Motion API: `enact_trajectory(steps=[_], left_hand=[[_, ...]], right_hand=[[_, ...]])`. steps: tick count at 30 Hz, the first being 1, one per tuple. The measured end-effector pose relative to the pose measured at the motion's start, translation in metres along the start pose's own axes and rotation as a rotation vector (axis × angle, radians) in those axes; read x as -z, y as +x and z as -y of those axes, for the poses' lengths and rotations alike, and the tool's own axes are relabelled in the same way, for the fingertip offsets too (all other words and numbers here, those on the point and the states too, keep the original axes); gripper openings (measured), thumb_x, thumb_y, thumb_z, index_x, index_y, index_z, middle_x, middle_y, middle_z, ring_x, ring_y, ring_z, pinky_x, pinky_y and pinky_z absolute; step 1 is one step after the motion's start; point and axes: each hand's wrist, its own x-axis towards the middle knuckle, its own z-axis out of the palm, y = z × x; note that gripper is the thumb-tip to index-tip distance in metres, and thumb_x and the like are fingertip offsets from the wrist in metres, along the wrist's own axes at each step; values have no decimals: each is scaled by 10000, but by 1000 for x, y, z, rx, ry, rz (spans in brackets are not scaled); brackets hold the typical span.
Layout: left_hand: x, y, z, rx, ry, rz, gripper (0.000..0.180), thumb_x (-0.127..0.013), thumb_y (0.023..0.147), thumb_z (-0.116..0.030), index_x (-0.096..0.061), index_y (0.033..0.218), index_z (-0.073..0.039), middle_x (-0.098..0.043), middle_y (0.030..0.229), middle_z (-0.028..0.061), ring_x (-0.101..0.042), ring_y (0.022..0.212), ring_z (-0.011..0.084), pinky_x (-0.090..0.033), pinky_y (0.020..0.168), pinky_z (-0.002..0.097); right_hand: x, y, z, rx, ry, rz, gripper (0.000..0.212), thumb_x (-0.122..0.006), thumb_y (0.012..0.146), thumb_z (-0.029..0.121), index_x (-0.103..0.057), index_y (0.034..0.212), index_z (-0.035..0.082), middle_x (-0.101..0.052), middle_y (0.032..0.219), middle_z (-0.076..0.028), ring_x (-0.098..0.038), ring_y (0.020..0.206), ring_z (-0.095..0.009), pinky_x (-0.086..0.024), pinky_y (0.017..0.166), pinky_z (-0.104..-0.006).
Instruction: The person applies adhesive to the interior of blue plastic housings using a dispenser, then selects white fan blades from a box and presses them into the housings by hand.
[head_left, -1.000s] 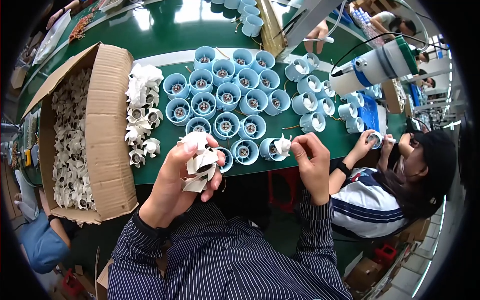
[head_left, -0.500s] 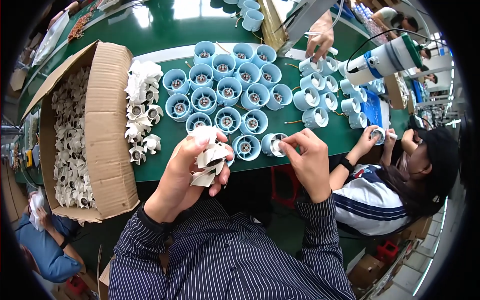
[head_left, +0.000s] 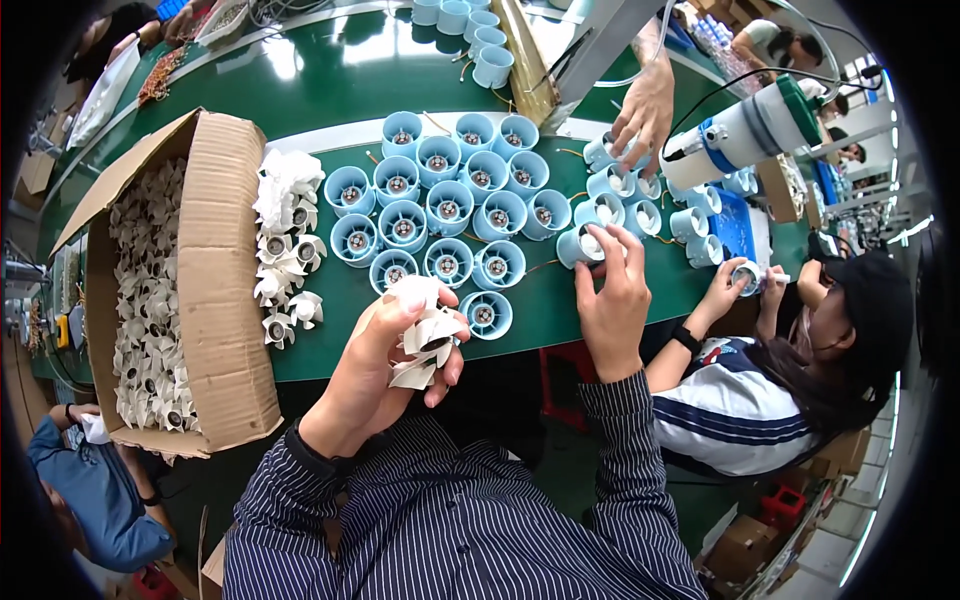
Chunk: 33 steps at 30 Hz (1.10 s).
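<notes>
My left hand (head_left: 365, 365) is closed around a few white fan impellers (head_left: 432, 338), stacked and tilted in front of my chest. To its right, my right hand (head_left: 612, 305) grips a light blue round fan housing (head_left: 570, 249) by its rim, with a white impeller inside it partly covered by my fingers. Between and beyond my hands stand several open blue housings (head_left: 449, 203), their motor hubs and inner ribs showing. The nearest one is a single housing (head_left: 487, 316) close to the table's front edge.
A cardboard box (head_left: 225, 280) full of white impellers stands at the left, with loose impellers (head_left: 285, 250) beside it. On the right, a co-worker's hand (head_left: 645, 115) reaches over filled housings (head_left: 642, 218). A white cylindrical device (head_left: 745, 135) overhangs there; another person sits at right.
My right hand has moved right and away from me, and the near housing with its impeller now stands beside the filled ones. My left hand still holds the impellers.
</notes>
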Motion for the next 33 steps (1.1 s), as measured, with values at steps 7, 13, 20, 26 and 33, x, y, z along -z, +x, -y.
enact_trajectory(steps=[7, 13, 20, 26, 33], left_hand=[[-5, 5, 0, -2, -10, 0, 464, -625, 1056, -416, -561, 1301, -28, -710, 1065, 133, -724, 749, 193, -544, 503, 297], [-7, 6, -3, 9, 25, -49, 471, -663, 1043, -417, -566, 1301, -35, -705, 1044, 115, -712, 735, 178, -544, 512, 293], [-14, 5, -1, -124, 229, -102, 427, -717, 1036, -351, -572, 1300, -49, -682, 1015, 75, -690, 741, 133, -533, 524, 264], [-13, 6, -1, -235, 219, -207, 410, -712, 1045, -348, -567, 1297, -58, -675, 1040, 76, -674, 738, 121, -522, 514, 253], [-5, 3, -8, -206, 170, -123, 446, -713, 1041, -391, -561, 1293, -55, -680, 1072, 87, -663, 730, 132, -519, 503, 257]], right_hand=[[8, -1, 10, -14, 71, -78, 426, -781, 914, -12, -694, 1326, 55, -665, 1347, -136, -726, 926, -228, -591, 772, -345], [37, -5, 82, 165, 641, 236, 311, -789, 949, 36, -716, 1249, -2, -729, 1112, -106, -674, 811, -142, -555, 727, -293], [33, 1, 103, -326, 1183, 671, 228, -753, 1024, 67, -720, 1233, -18, -744, 1046, -45, -662, 789, -85, -529, 701, -237], [40, 6, 103, -566, 1443, 809, 248, -730, 1037, 64, -714, 1265, -30, -747, 1026, -22, -649, 856, -52, -481, 681, -198], [32, 20, 39, -353, 982, 268, 219, -753, 1054, 142, -736, 1197, -23, -744, 961, 8, -647, 832, -58, -485, 703, -200]])
